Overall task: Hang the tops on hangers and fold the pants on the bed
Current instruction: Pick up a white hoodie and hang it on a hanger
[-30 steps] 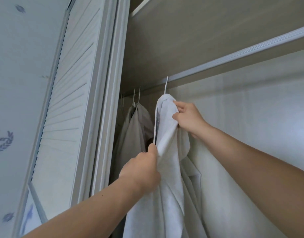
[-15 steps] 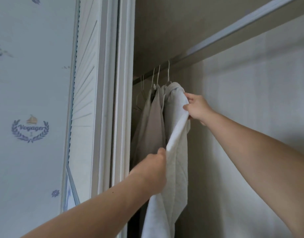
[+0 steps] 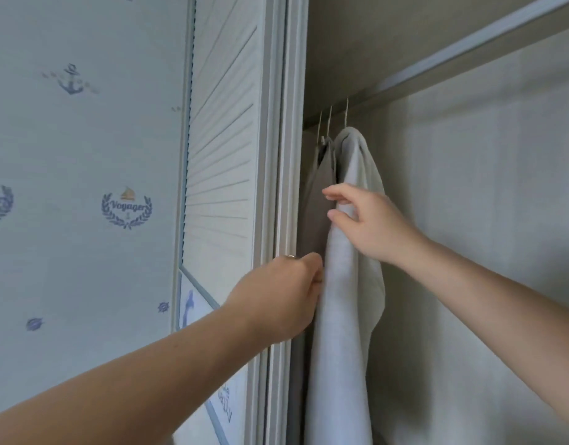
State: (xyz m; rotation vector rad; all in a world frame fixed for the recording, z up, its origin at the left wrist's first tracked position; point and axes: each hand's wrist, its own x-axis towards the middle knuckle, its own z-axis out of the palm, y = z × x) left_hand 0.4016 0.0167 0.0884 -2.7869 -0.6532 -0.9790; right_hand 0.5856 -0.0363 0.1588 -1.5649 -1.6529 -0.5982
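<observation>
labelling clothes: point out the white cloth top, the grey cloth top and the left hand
white cloth top [image 3: 344, 316], head view, front fold
grey cloth top [image 3: 315, 220], head view, side
left hand [image 3: 276, 297], head view, back

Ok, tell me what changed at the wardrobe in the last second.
The right hand let go of the white fabric top near its shoulder and dropped lower, fingers now spread. Left hand still pinches its front edge; the top stays hung.

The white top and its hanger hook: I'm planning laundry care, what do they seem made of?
White top: soft matte cloth, perhaps cotton; it drapes in loose folds with a faint weave. Hanger hook: thin, pale, slightly glossy, likely coated wire or plastic; too small to tell which.
</observation>
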